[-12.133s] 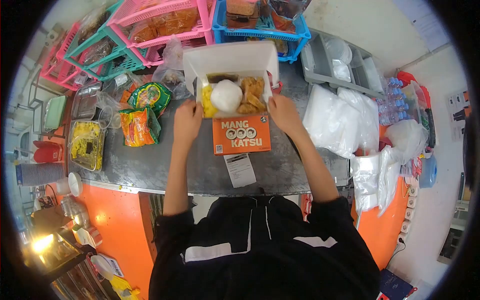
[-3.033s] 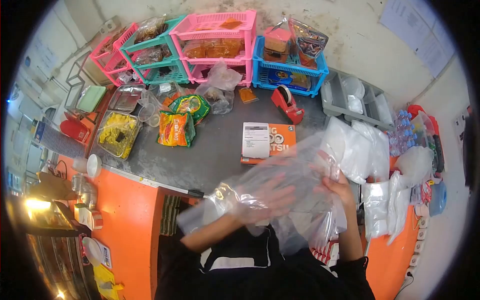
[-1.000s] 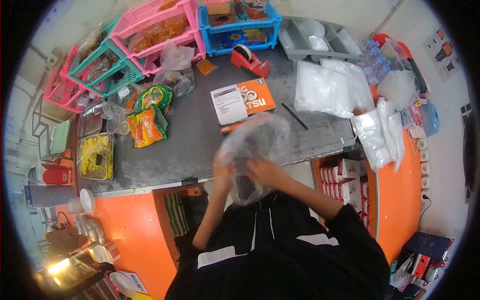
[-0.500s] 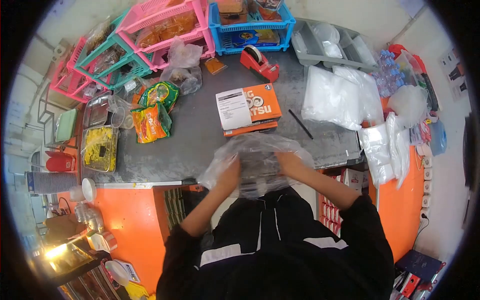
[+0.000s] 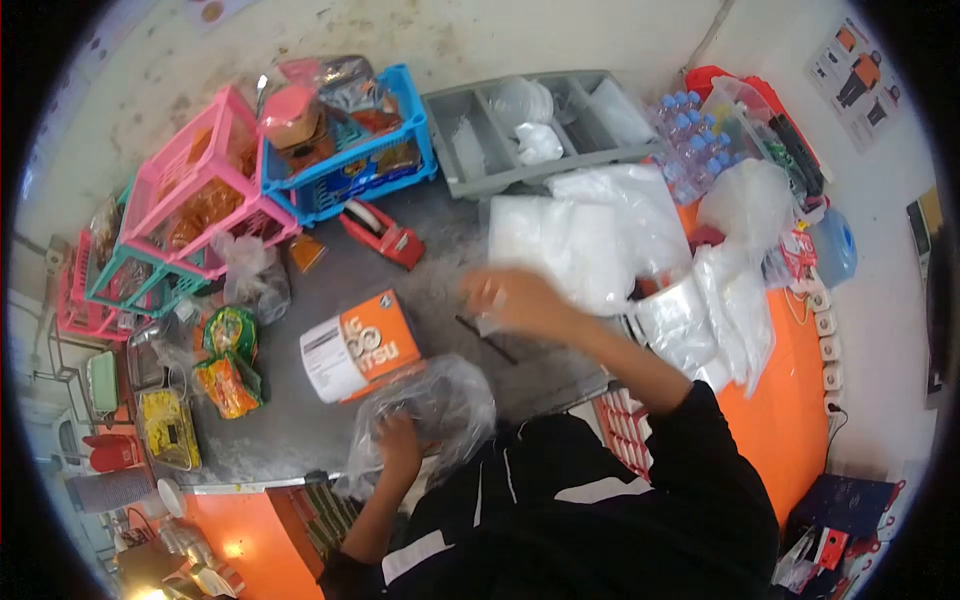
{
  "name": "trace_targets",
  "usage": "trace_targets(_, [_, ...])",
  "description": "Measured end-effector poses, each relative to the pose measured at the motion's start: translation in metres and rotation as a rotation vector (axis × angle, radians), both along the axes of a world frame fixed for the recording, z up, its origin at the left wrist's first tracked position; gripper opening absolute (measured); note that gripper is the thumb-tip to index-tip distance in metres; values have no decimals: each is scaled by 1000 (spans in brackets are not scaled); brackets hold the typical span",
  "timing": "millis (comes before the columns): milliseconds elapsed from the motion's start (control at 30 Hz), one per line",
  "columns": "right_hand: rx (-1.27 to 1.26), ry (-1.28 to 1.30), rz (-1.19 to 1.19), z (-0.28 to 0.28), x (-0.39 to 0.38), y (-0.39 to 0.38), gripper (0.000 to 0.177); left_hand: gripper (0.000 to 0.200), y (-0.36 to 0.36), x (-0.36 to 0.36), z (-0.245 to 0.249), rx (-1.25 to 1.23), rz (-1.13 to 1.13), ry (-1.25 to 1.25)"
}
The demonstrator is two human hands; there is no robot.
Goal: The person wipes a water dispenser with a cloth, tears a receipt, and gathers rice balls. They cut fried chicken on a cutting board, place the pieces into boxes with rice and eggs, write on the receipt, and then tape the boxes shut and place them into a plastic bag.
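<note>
At the table's front edge, my left hand is closed on a clear plastic bag, which hangs loosely spread in front of my body. My right hand is off the bag, above the table beside the stack of clear plastic bags. Motion smears its fingers, so their grip does not show clearly. A dark pen-like stick lies below that hand. Just behind the held bag sits an orange box with a white label.
A red tape dispenser, a blue basket and a pink basket stand toward the back. A grey divided tray is against the wall. Green and orange packets and a tub of yellow food lie left.
My right hand has let go of the bag and moved up and right toward the stacked bags. My left hand still holds the bag. The view has turned to the right.
</note>
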State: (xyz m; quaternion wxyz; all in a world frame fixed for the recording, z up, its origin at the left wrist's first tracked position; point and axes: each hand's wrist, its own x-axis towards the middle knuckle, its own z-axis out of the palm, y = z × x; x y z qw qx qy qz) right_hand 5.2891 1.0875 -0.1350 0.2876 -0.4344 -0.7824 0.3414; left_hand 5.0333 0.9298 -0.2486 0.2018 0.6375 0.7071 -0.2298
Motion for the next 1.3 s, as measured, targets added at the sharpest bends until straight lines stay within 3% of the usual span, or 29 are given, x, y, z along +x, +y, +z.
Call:
trace_targets(33, [133,-228,-246,-28,37,55,15,86,0,6,6,5,2,0])
trace_targets(67, [42,-39,-447,-25,73,101,10,86,1,11,9,51,50,-39])
trace_targets(100, [74,-154,-668,-24,104,142,15,86,1,16,10,98,102,-76])
trace_targets(167, [449,-395,-899,-49,147,206,23,72,-5,22,6,184,147,-120])
trace_targets(233, [494,-456,-882,-74,159,244,26,53,-16,26,-1,304,149,-117])
trace_targets(300, [513,-525,-861,-89,165,266,29,33,-16,46,37,368,310,-175])
trace_targets(333, [392,-561,-824,-95,168,273,26,33,-19,51,56,359,320,-169])
trace_targets(400, [268,-600,-771,-97,173,280,23,19,-23,61,81,267,822,-452])
trace_targets(433, [258,-559,-789,-93,178,281,21,19,-28,63,79,262,833,-449])
trace_targets(500, [220,-528,-798,-88,186,270,19,18,-58,61,80,612,837,-255])
trace_targets(533, [180,-385,-724,-82,190,268,18,14,-77,53,69,735,649,-90])
trace_targets(567, [153,-242,-652,-74,192,268,18,14,-87,46,63,732,648,-91])
trace_targets(667, [339,-413,-597,-72,183,263,16,16,-100,33,50,1014,646,-22])
trace_targets(733, [425,-532,-559,-79,185,264,18,16,-91,36,59,1011,623,87])
trace_targets(767, [392,-402,-638,-80,190,271,19,17,-87,35,63,1014,594,195])
trace_targets(833, [367,-268,-707,-82,203,290,21,21,-94,26,60,1044,653,69])
trace_targets(900, [-265,190,-690,-97,229,300,21,26,-111,8,49,1025,703,-276])
trace_targets(933, [-378,503,-762,-106,241,299,14,28,-113,2,49,975,678,-436])
trace_targets(1000, [733,-808,-213,-133,305,310,15,28,-115,-7,39,988,761,-723])
trace_targets(1033, [698,-714,-404,-155,328,322,17,33,-116,-13,38,943,750,-735])
trace_targets(1067, [464,-400,-498,-115,300,291,20,39,-104,-9,54,847,871,-799])
trace_targets(1100, [260,52,-589,-68,265,255,24,43,-103,-16,48,908,706,-611])
trace_targets(1133, [149,458,-695,-13,226,215,28,46,-94,-14,60,851,696,-560])
trace_targets(1167, [385,573,-660,29,177,157,35,47,-89,-18,66,822,639,-576])
trace_targets(1200, [501,660,-754,73,122,100,25,47,-92,-27,51,894,513,-455])
trace_targets(1233, [740,446,-854,74,102,60,24,47,-93,-30,51,899,520,-457])
trace_targets(1267, [696,345,-944,72,68,11,23,47,-89,-31,52,867,589,-557])
trace_targets(1300, [634,222,-494,35,49,-34,22,48,-84,-32,53,836,653,-660])
